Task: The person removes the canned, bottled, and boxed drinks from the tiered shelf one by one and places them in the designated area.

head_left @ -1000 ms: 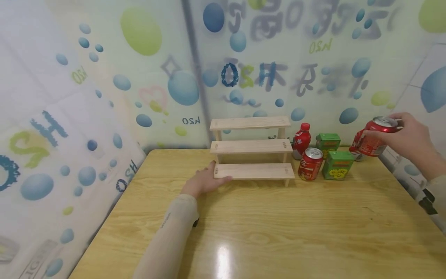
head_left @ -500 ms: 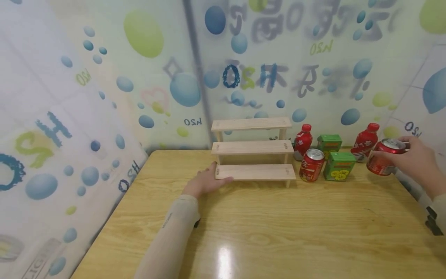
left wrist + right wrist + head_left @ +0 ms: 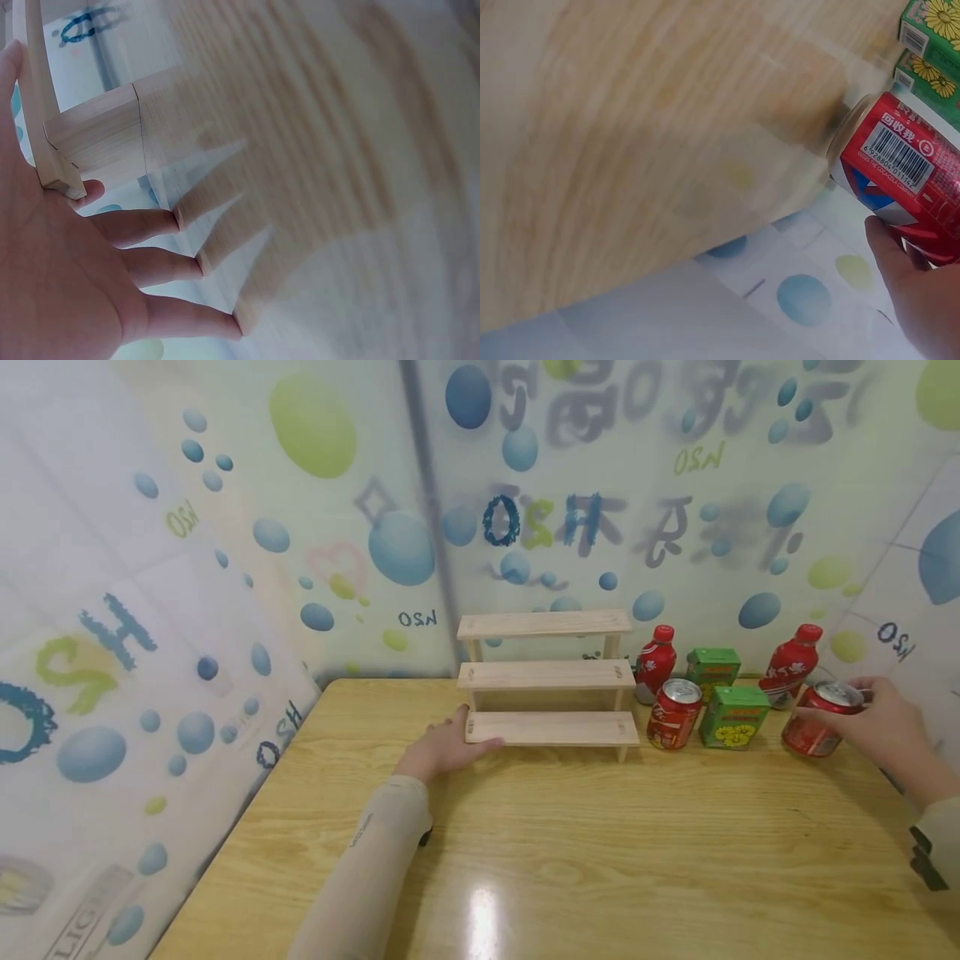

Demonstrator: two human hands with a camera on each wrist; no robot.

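Note:
A three-tier wooden step shelf [image 3: 551, 727] stands near the back of the table. My left hand [image 3: 442, 749] holds the left end of its lowest board, thumb in front and index finger behind; in the left wrist view the other fingers [image 3: 169, 268] reach straight down to the tabletop. My right hand [image 3: 888, 727] grips a red soda can [image 3: 813, 735] round its side at the table's right. The can is upright with its base at or just above the wood; whether it touches cannot be told. Part of the can is hidden by the hand.
Right of the shelf stand another red soda can [image 3: 673, 718], a green box with yellow flowers [image 3: 735, 718], a second green box [image 3: 712, 668], and a red bottle [image 3: 655, 664]. Another red bottle [image 3: 791, 664] stands behind the held can. A printed curtain [image 3: 540, 527] hangs behind the table [image 3: 562, 852].
My right hand has lowered the soda can to the table's level in front of the right bottle, which now shows more fully. The left hand stays on the shelf.

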